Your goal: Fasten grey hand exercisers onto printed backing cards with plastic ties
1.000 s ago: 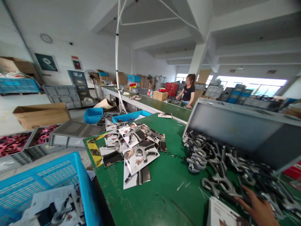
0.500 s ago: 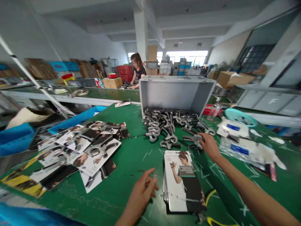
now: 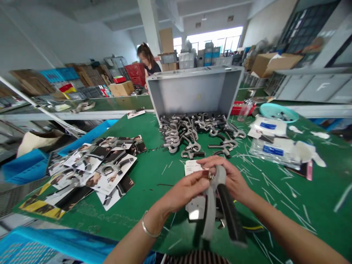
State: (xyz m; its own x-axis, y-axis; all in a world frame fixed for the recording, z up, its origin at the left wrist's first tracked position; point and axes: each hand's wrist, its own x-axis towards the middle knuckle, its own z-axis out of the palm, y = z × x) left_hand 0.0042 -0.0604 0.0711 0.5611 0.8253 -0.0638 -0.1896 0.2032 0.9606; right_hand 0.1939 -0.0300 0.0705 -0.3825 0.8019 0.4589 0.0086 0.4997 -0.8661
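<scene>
Close in front of me I hold a grey and black hand grip strengthener (image 3: 211, 212) with both hands, its two handles pointing down toward me. My right hand (image 3: 232, 178) is closed round its top end. My left hand (image 3: 189, 189) is closed with thumb and fingers pinching beside the metal spring; whether a small piece is also between them, I cannot tell. Beneath lies a stack of printed cards (image 3: 195, 209), partly hidden by the hands and the grip. Beyond it, a heap of grip strengtheners (image 3: 189, 132) spills from a grey crate (image 3: 192, 93) tipped on its side.
At left are cards with grip strengtheners on them (image 3: 110, 172), near blue bins (image 3: 26, 168). Plastic bags (image 3: 275, 150) and a turquoise basin (image 3: 279, 110) stand at right. White strips (image 3: 275, 194) litter the green table (image 3: 154, 205). Another person (image 3: 151, 66) is at a far bench.
My right hand has brought a grip strengthener from the heap back over the card stack. My left hand has risen to meet it and closed on it. The view has shifted.
</scene>
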